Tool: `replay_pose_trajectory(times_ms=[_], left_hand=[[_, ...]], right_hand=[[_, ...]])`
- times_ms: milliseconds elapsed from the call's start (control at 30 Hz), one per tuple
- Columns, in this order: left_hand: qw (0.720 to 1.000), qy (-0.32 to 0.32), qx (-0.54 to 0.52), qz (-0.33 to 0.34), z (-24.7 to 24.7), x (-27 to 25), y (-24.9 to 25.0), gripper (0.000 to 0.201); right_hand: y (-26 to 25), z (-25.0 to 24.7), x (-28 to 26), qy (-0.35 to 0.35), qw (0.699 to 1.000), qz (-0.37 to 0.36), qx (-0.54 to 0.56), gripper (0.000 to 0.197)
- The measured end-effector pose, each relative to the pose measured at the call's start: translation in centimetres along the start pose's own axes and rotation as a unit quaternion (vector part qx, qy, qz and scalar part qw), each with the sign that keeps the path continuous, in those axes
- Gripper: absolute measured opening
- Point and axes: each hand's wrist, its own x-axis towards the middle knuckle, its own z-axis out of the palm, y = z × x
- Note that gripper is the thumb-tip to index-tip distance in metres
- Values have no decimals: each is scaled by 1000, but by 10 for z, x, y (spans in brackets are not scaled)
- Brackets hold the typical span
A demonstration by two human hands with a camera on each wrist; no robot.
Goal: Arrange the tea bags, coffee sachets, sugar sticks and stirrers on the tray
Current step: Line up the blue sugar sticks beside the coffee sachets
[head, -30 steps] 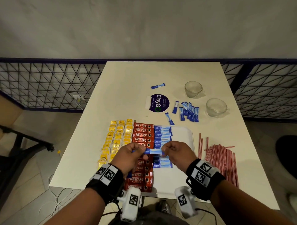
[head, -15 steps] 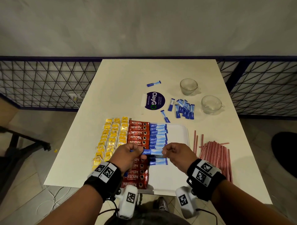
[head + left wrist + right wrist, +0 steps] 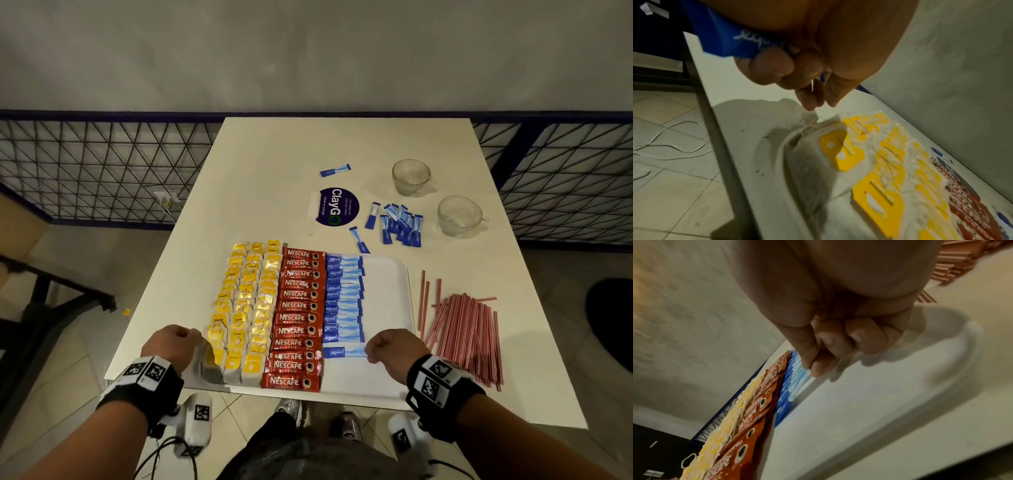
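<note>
A white tray (image 3: 383,301) near the table's front edge carries columns of yellow tea bags (image 3: 246,308), red coffee sachets (image 3: 298,318) and blue sugar sticks (image 3: 342,294). My right hand (image 3: 371,354) pinches the right end of the nearest sugar stick (image 3: 342,352), which lies flat on the tray below the column. My left hand (image 3: 171,342) hovers at the tray's left front corner beside the tea bags. Its curled fingers (image 3: 813,100) hold blue sugar sticks (image 3: 725,40) against the palm. Red stirrers (image 3: 462,335) lie heaped on the table right of the tray.
Loose sugar sticks (image 3: 400,224) lie beyond the tray, one more (image 3: 335,170) farther back. Two glass cups (image 3: 410,176) (image 3: 459,216) stand at the back right. A round purple sticker (image 3: 337,206) lies mid-table. A wire railing runs behind the table.
Both hands held one sugar stick above the tray. Now it lies on the tray below the column; my left hand has let go of it and moved left to the tea bags.
</note>
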Motion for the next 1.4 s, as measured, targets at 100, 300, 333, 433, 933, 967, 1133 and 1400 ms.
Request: replay_pose_trajectory(times_ms=[100,300,333,433,933,967,1133,1400], left_hand=[[1000,-14,-6,3,5,-4,-5,22],[1000,-23,-11,12,8,-7,-7,24],[1000,-24,-11,13,8,-8,-7,24],[999,-30,-11,10,8,-9,-7,25],[1000,-25,-14,-7,-2,-12,-7,22],[1000,2,2,-4,-8,-14,-5,24],[930,-76,-359,33,-28,-53,53,41],[829,-336,-438,94,-10,-118,146,88]], right_hand=[[-2,4,1,6,1000,6,-11,24],[-10,8,-1,34,998,17,-46,20],[-11,8,-1,38,998,17,-57,22],[-15,9,-3,49,996,21,-68,25],[-14,7,-2,53,989,25,-134,34],[-16,4,-4,61,986,18,-154,37],[-51,-2,-10,96,985,-85,-114,33],[-114,6,-33,-25,967,-251,39,11]])
